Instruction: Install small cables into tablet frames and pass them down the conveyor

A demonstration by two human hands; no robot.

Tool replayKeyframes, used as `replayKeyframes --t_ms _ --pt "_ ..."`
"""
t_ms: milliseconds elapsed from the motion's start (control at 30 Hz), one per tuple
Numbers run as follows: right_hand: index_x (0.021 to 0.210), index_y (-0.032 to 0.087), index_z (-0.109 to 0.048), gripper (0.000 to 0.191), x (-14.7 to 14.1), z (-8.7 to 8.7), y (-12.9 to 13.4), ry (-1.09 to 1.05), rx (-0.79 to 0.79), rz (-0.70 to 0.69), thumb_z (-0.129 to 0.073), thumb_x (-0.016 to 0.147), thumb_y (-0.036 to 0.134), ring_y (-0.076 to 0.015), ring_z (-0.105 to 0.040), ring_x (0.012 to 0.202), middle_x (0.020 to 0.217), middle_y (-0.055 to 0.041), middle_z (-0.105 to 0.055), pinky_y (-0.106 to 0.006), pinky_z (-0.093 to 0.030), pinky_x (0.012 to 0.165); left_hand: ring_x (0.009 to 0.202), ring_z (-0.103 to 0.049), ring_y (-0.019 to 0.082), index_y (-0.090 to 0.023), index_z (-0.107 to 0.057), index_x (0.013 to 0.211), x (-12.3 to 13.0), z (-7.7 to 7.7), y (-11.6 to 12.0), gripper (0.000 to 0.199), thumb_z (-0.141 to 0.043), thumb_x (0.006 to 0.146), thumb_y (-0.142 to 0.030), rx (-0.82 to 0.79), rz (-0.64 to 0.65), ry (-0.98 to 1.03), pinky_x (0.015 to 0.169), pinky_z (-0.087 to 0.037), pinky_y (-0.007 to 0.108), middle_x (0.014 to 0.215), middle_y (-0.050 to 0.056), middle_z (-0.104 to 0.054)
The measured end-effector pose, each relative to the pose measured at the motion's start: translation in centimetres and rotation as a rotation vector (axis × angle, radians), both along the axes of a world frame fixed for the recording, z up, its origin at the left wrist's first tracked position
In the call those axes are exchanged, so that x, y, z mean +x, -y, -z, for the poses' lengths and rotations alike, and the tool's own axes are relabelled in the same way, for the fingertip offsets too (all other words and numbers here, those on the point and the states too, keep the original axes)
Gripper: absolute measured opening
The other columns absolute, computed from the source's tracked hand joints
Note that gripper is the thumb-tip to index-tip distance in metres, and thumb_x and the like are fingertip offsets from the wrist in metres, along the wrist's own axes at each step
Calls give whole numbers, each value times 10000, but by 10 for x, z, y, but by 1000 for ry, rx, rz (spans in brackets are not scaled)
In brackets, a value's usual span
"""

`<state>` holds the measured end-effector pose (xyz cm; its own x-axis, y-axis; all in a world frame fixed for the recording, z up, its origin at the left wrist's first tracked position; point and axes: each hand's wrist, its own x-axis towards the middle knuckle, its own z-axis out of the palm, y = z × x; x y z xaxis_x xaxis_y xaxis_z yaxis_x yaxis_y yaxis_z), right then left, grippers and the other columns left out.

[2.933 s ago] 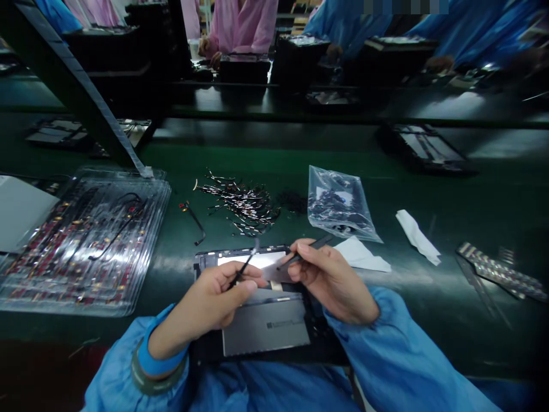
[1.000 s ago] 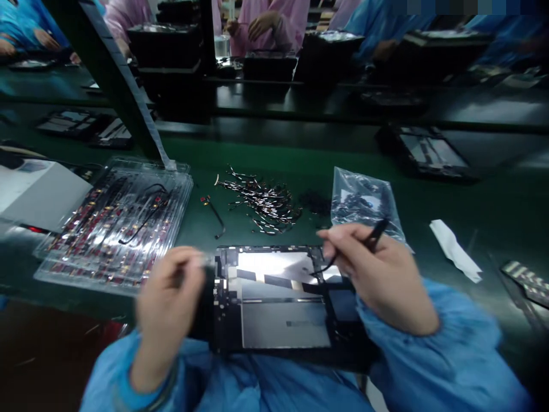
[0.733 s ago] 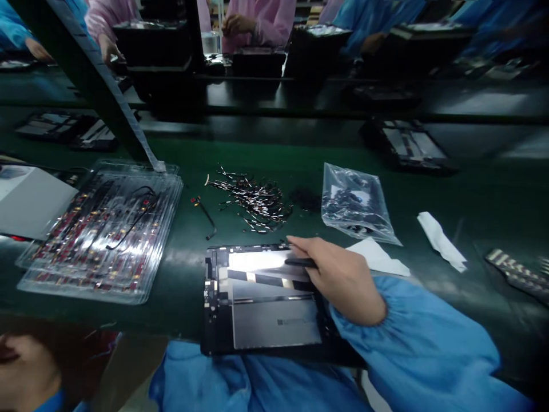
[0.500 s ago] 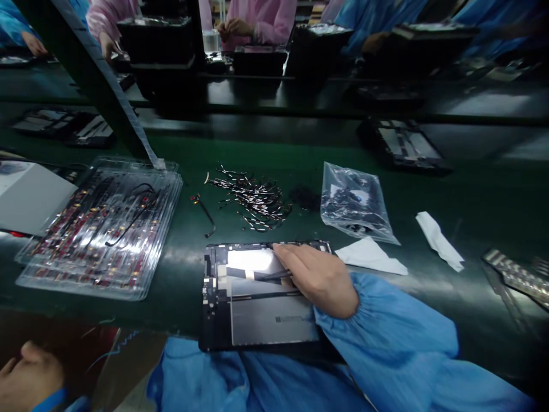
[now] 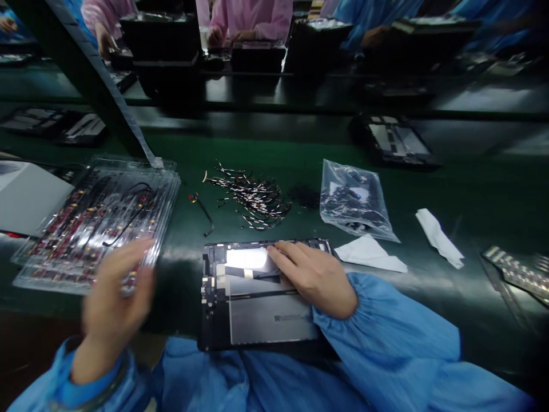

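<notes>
In front of my body lies an opened tablet (image 5: 270,320), its inside facing up, with a large grey battery and dark circuit parts along its left side. My right hand (image 5: 315,274) rests on the tablet's upper right part, fingers stretched out over its top edge; the palm hides what lies underneath. My left hand (image 5: 118,303), smeared by motion, hovers by the front right corner of the stacked clear plastic trays (image 5: 165,200), thumb and fingers apart, with nothing visible between them. The trays hold small red and black flex cables. One loose flex cable (image 5: 201,214) lies between the trays and the tablet.
Behind the tablet sit a heap of small cables (image 5: 257,197) and a clear bag of black parts (image 5: 358,200). White wipes (image 5: 371,254) and tweezers (image 5: 506,292) lie to the right. A slanted post (image 5: 103,80) rises at left. More tablets (image 5: 394,140) stand farther back; co-workers sit opposite.
My left hand has come up from the lower left, below the table edge, to the plastic trays. My right hand stays on the tablet, its fingers shifted slightly left.
</notes>
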<state>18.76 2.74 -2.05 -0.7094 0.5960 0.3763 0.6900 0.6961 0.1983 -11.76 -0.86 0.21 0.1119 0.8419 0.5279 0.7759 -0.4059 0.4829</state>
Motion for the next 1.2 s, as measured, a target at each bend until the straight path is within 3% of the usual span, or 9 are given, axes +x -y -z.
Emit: replayKeyframes --t_ms 67,100,233,400,600,767,967,1200 --pt "1017 107 -654 249 1 0 0 -11 -8 0 -424 921 125 -176 -581 728 949 -120 -682 -287 -437 633 1198 -518 210 -236 -505 1199 35 1 -16 310 -487 896 -176 -88 328 -193 1004 -448 429 1252 67 -587" --pt "1015 112 -655 258 1 0 0 -12 -7 3 -414 926 125 -173 -579 726 947 -115 -683 -285 -438 631 1217 -507 212 -204 -507 1192 51 3 -24 286 -456 911 -184 -142 431 -267 1019 -435 428 1276 90 -575" --pt "978 134 -669 297 0 0 0 -11 16 15 -376 935 109 -154 -575 711 928 -95 -692 -272 -446 643 1253 -480 229 -149 -502 1208 93 15 -51 295 -411 937 -224 -178 626 -426 1072 -366 451 1302 109 -567" --pt "947 112 -668 280 -1 -2 0 -38 -1 11 -388 927 103 -164 -574 677 825 -89 -683 -284 -443 616 1228 -509 208 -135 -501 1198 99 27 -56 294 -373 934 -159 -186 652 -441 1085 -337 452 1279 106 -588" --pt "1066 120 -625 331 18 -7 12 -81 -160 53 -316 949 97 -175 -578 723 875 -86 -663 -288 -422 596 1229 -502 196 -161 -471 1242 95 25 -58 370 -371 894 -82 -214 677 -453 1096 -301 480 1305 88 -571" --pt "1083 112 -615 334 34 -7 19 -67 -92 63 -313 944 75 -183 -573 733 920 -100 -663 -301 -414 602 1238 -484 226 -166 -481 1268 95 28 -58 442 -389 856 -34 -186 689 -557 1074 -318 489 1328 83 -554" --pt "1059 126 -633 285 33 -1 14 -41 13 90 -398 915 52 -168 -541 695 914 -85 -675 -298 -399 604 1208 -504 240 -156 -511 1243 96 31 -57 443 -395 841 -14 -70 667 -554 1055 -338 482 1290 73 -585" --pt "1049 127 -644 286 33 -1 13 -34 9 92 -402 915 55 -170 -526 687 914 -79 -679 -300 -392 589 1217 -495 248 -156 -509 1247 97 30 -56 448 -367 848 -8 -84 664 -556 1032 -356 489 1303 70 -574"
